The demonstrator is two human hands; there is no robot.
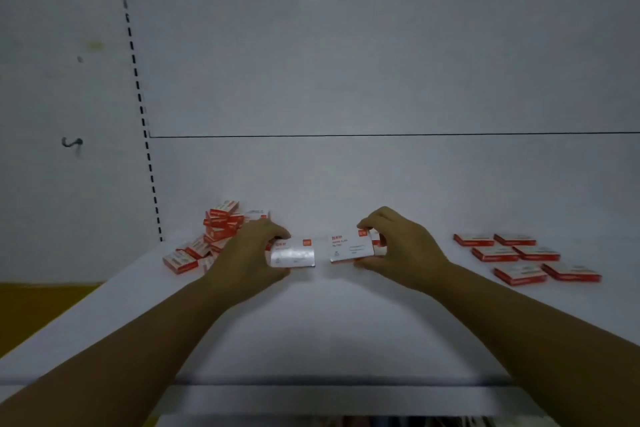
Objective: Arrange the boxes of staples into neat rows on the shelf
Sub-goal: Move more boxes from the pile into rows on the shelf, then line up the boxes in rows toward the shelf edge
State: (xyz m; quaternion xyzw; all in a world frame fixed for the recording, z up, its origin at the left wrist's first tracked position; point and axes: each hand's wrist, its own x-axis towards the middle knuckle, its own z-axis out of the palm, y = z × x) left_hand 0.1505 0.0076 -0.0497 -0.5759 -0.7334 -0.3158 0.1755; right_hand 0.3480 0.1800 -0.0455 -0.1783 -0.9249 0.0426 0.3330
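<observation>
My left hand [247,253] grips a white and red staple box [293,253] by its left end, just above the white shelf [311,329]. My right hand [401,246] holds a second white and red box [349,248] by its right end, tilted slightly. The two boxes sit side by side with a small gap between them. Behind my left hand lies a loose heap of red staple boxes [214,232]. At the right, several red boxes [526,258] lie flat in two neat rows.
The shelf's white back panel [346,166] rises behind the boxes. A slotted upright [149,156] runs down the left side. The shelf's front edge [311,385] crosses near my forearms. Yellow floor [41,308] shows at the lower left.
</observation>
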